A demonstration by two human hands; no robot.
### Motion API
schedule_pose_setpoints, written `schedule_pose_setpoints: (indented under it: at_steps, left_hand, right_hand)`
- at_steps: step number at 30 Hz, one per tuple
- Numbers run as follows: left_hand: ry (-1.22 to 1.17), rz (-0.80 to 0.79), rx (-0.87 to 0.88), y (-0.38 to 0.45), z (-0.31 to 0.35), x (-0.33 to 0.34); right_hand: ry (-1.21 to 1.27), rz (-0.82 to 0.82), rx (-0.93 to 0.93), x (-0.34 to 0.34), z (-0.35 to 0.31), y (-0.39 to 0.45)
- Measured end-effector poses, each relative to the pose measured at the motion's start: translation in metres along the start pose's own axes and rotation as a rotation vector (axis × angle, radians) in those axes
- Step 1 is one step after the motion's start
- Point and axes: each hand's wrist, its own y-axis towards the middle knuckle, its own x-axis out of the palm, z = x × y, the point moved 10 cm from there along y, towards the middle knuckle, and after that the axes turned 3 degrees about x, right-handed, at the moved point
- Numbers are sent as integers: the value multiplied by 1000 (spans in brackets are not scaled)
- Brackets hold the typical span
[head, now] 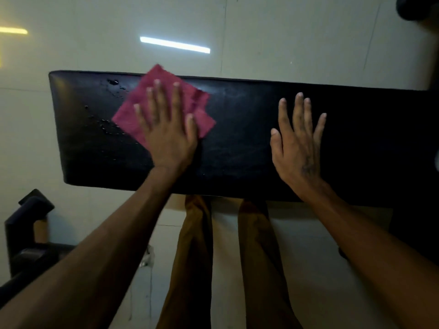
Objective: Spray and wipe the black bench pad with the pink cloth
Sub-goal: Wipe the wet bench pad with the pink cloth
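Note:
The black bench pad (237, 138) runs across the middle of the view, left to right. A pink cloth (133, 115) lies flat on its left half. My left hand (166, 129) presses down on the cloth with straight, spread fingers. Beads of liquid (107, 124) glisten on the pad just left of the cloth. My right hand (297, 143) rests flat on the pad to the right of the middle, fingers straight, holding nothing. No spray bottle is in view.
A pale tiled floor (261, 43) with lamp reflections lies beyond the pad. A dark metal frame part (28, 222) stands at the lower left. My legs in brown trousers (202, 257) stand below the pad's near edge. A dark object (413, 8) sits in the top right corner.

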Motion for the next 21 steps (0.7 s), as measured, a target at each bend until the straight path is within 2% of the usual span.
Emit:
schedule_pose_setpoints:
  at_steps: [3,4,6,10,15,17,19,21]
  left_hand:
    - [19,-63,451,-12,69,11]
    - [20,-66,554,-15,76,11]
    - [4,-48,612,-12,73,10]
    - [-16,-25,520,-3,43,4]
    - [-49,-1,63,15,-70,-11]
    - [-65,13,-55,13,-100,-13]
    - [-45,5,-64,10,-97,-10]
    - [-6,-25,78,10,-70,-4]
  right_hand:
    - [19,-8,26,3,-15,-2]
    - [7,-19,5,5,-22,-2]
    - [-17,-45,-30,6,-33,-3]
    - [-4,-69,-59,6,-56,4]
    - [17,-123,-67,8,-79,17]
    - [3,-123,-119,9,-95,17]
    - [-19,-135,-184,16,-115,14]
    - [-29,-137,-185,22,-127,13]
